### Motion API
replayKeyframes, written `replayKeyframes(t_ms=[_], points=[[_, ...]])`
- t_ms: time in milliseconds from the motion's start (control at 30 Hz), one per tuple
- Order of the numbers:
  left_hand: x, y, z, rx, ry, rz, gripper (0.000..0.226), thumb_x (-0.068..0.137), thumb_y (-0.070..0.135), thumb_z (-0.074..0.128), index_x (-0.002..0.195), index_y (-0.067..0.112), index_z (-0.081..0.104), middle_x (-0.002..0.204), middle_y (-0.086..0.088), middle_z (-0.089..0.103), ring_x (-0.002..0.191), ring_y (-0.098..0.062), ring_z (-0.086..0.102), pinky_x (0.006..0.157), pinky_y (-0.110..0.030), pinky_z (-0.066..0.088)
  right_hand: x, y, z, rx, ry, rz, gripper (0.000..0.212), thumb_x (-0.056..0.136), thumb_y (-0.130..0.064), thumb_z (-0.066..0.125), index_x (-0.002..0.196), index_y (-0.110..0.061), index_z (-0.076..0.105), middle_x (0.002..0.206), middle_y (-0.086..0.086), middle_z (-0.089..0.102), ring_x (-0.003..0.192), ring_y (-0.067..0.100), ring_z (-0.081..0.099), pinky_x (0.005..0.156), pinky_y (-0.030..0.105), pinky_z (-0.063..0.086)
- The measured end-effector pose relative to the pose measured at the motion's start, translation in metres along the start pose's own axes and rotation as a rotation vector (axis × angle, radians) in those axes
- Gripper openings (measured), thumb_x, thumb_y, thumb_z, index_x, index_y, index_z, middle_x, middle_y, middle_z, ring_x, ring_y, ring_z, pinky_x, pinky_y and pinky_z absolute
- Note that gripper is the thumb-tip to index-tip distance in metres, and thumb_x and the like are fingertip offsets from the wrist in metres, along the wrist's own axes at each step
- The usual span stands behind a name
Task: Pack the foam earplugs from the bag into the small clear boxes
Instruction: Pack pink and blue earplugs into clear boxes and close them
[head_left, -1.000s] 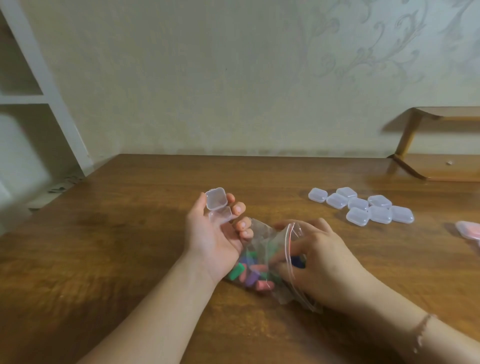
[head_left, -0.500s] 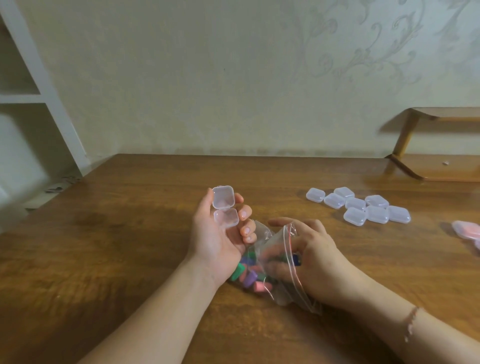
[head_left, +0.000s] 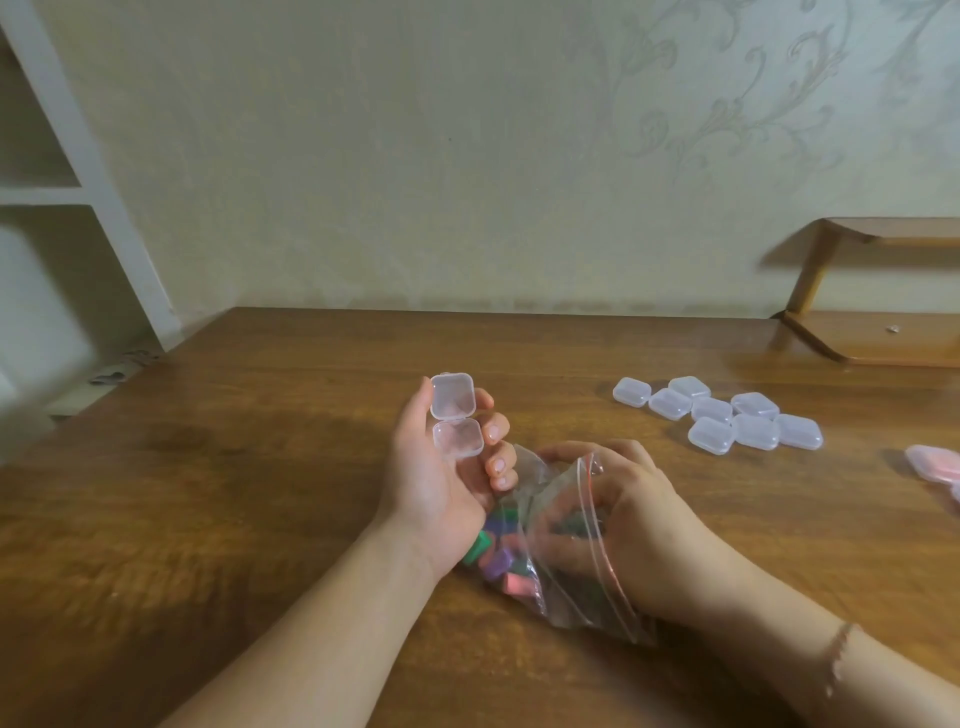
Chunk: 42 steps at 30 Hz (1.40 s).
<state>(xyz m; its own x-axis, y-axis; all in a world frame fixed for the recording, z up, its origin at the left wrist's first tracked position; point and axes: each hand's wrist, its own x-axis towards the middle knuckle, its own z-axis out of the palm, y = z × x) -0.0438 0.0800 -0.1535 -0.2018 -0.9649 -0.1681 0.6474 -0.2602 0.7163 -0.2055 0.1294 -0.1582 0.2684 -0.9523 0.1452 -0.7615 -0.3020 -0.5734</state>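
I note the left hand (head_left: 441, 483) cradling a small hinged clear plastic box (head_left: 454, 422), lid open, while the right hand (head_left: 631, 525) digs, fingers curled, inside the clear zip bag (head_left: 561, 561) of coloured foam earplugs (head_left: 498, 558) at near centre; a snagged withdrawal risks scattering plugs.

Left hand (head_left: 436, 478) is tilting the open box (head_left: 454, 415) more upright; right hand (head_left: 631, 525) is pushing deeper into the bag (head_left: 550, 551).
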Motion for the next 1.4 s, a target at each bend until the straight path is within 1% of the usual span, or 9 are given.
replayKeyframes(t_ms=[167,367,533,667,800,900,1067,1233,1400], points=[[-0.001,-0.001,0.0,0.033,-0.014,0.026,0.049,0.099,0.054,0.036,0.082,0.012,0.056,0.063,-0.003,0.045,0.051,-0.016,0.037,0.053,-0.03,0.025,0.002,0.002,-0.007,0.023,0.006,-0.029,0.02,0.067,-0.065,0.07,0.074,-0.046,0.07,0.134,-0.039,0.036,0.127,-0.001,0.021,0.107,0.037,0.031],[-0.004,0.0,0.003,0.127,-0.066,0.093,0.053,0.1,0.056,0.03,0.084,0.013,0.055,0.064,-0.004,0.046,0.051,-0.016,0.035,0.052,-0.029,0.023,-0.013,0.019,-0.058,-0.003,-0.05,-0.03,0.021,0.058,-0.065,0.068,0.072,-0.051,0.073,0.121,-0.049,0.041,0.117,-0.021,0.036,0.089,0.009,0.037],[-0.006,-0.001,0.003,0.137,-0.073,0.099,0.052,0.101,0.056,0.032,0.085,0.013,0.056,0.065,-0.004,0.047,0.052,-0.015,0.035,0.052,-0.028,0.022,-0.016,0.027,-0.08,-0.125,-0.131,-0.048,0.019,0.063,-0.067,0.068,0.073,-0.051,0.071,0.123,-0.051,0.039,0.116,-0.027,0.032,0.085,0.01,0.036],[-0.012,0.0,0.007,0.224,-0.152,0.17,0.051,0.101,0.057,0.03,0.088,0.015,0.056,0.069,-0.002,0.05,0.051,-0.013,0.034,0.054,-0.031,0.015,-0.025,0.025,-0.103,-0.051,0.002,-0.147,0.051,0.055,-0.089,0.055,0.071,-0.044,0.073,0.119,-0.037,0.058,0.111,-0.01,0.055,0.077,0.017,0.05],[-0.02,-0.008,0.008,0.448,-0.285,0.229,0.055,0.098,0.066,0.028,0.096,0.023,0.062,0.079,0.002,0.06,0.058,-0.012,0.052,0.055,-0.029,0.033,-0.031,0.014,-0.1,0.16,0.34,-0.209,0.026,0.066,-0.061,0.074,0.075,-0.036,0.074,0.109,-0.016,0.07,0.101,0.011,0.067,0.077,0.043,0.058],[-0.024,-0.016,0.007,0.635,-0.331,0.21,0.056,0.09,0.068,0.026,0.102,0.034,0.068,0.104,0.002,0.071,0.102,-0.015,0.068,0.096,-0.044,0.05,-0.028,-0.009,-0.07,0.066,0.614,-0.309,0.01,0.076,-0.038,0.079,0.073,-0.036,0.07,0.106,-0.016,0.066,0.096,0.011,0.064,0.078,0.025,0.052],[-0.028,-0.018,0.01,0.683,-0.383,0.153,0.063,0.093,0.066,0.02,0.124,0.029,0.06,0.123,-0.007,0.068,0.12,-0.021,0.063,0.108,-0.056,0.042,-0.026,-0.027,-0.031,-0.025,0.568,-0.369,0.006,0.078,-0.037,0.07,0.075,-0.032,0.072,0.11,-0.014,0.06,0.099,0.012,0.057,0.082,0.018,0.041],[-0.029,-0.017,0.011,0.671,-0.325,0.152,0.052,0.082,0.074,0.026,0.104,0.052,0.068,0.112,0.017,0.071,0.116,-0.009,0.063,0.106,-0.05,0.046,-0.021,-0.021,-0.02,-0.045,0.527,-0.334,0.005,0.075,-0.035,0.072,0.077,-0.033,0.076,0.112,-0.016,0.06,0.096,0.013,0.055,0.08,0.014,0.038],[-0.028,-0.018,0.01,0.578,-0.348,0.09,0.059,0.082,0.077,0.029,0.111,0.042,0.067,0.114,-0.004,0.071,0.112,-0.026,0.066,0.095,-0.061,0.051,-0.019,-0.021,-0.018,-0.075,0.605,-0.359,0.01,0.078,-0.036,0.069,0.076,-0.029,0.076,0.109,-0.011,0.06,0.094,0.015,0.054,0.079,0.015,0.038]])
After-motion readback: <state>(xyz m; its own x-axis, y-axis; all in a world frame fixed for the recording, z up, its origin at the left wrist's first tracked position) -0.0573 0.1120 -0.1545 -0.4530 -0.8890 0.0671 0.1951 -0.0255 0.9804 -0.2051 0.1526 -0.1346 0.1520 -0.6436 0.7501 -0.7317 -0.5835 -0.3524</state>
